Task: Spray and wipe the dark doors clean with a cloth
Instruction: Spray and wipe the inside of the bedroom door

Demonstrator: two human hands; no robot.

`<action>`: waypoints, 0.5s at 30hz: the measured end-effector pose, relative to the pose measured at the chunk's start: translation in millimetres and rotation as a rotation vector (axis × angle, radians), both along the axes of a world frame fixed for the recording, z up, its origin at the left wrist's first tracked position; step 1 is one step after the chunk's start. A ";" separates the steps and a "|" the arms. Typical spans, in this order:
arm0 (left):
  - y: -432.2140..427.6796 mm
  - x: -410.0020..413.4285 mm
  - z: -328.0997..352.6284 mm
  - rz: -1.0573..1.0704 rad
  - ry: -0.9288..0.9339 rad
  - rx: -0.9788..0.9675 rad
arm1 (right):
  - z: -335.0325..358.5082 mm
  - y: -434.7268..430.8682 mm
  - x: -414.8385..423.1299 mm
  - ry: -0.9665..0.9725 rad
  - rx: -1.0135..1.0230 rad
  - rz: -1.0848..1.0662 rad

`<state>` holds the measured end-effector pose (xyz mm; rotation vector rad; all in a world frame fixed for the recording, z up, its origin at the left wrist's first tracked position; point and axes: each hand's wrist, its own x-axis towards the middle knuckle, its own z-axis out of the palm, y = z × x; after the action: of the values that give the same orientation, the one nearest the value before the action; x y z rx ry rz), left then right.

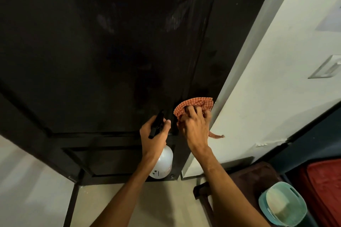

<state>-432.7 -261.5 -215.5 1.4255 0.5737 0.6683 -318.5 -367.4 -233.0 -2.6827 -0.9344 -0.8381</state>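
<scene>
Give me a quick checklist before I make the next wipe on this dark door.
1. Cloth gripped in right hand, pressed on the door near its right edge: ok.
2. Spray bottle held in left hand: ok.
3. Nozzle aimed at door: cannot tell, black on black.
4. Liquid left in bottle: cannot tell.
5. Door clean higher up: not ok, pale smears show.

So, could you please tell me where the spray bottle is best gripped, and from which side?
Grip the spray bottle at its neck, just under the black trigger head, from the side away from the dark door, as the left hand does. The white body tapers there but is wide and rounded below, and the nozzle faces the door.
</scene>
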 end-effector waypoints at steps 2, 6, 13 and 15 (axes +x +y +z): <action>1.5 -0.1 -0.6 0.005 0.001 0.004 | 0.2 -10.9 -1.6 0.003 0.098 0.139; 1.7 -1.1 -1.2 0.011 0.001 0.011 | 12.1 -18.4 -9.9 0.128 0.764 0.039; -4.0 1.7 1.9 -0.005 0.004 -0.003 | 6.9 -16.2 4.9 0.253 0.427 -0.077; -6.9 2.6 4.1 -0.020 0.009 0.017 | 9.7 -19.5 8.8 0.193 0.264 -0.094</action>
<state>-430.1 -268.4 -211.4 1.4488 0.5614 0.6527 -309.6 -387.0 -223.3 -2.5367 -0.6117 -0.6524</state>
